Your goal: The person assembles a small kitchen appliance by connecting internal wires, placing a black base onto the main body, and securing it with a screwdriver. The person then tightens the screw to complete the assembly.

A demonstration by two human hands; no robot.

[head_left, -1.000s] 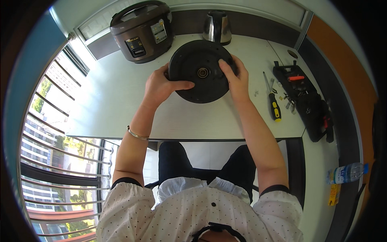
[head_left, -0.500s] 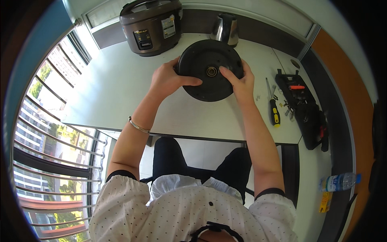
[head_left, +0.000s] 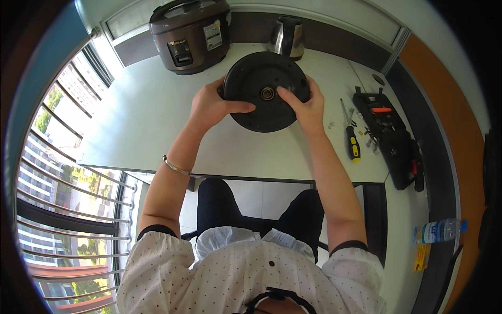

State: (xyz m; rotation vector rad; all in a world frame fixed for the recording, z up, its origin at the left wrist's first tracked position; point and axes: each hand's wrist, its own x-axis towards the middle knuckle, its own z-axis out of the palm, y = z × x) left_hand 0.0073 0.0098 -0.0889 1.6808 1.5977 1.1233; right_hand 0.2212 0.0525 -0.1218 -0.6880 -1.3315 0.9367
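Note:
Above the desk I hold a black round disc (head_left: 280,113) with a brass-coloured ring at its centre and several small holes in its face. Its flat face is turned up toward me. My left hand (head_left: 214,107) grips the left rim, thumb lying across the lower left of the face and fingers hidden behind. On the right rim is my right hand (head_left: 308,104), its thumb pressed on the face just beside the centre ring. The right fingers wrap round behind the edge.
A brown rice cooker (head_left: 191,39) and a steel kettle (head_left: 286,37) stand along the back. To the right lie a black-and-yellow screwdriver (head_left: 352,142), small loose metal bits (head_left: 370,138) and an opened black tool case (head_left: 389,131). A water bottle (head_left: 442,231) lies farther right. Barred windows fill the left.
The whole view has shifted slightly, so everything sits a little farther left. Both hands keep the same hold on the disc.

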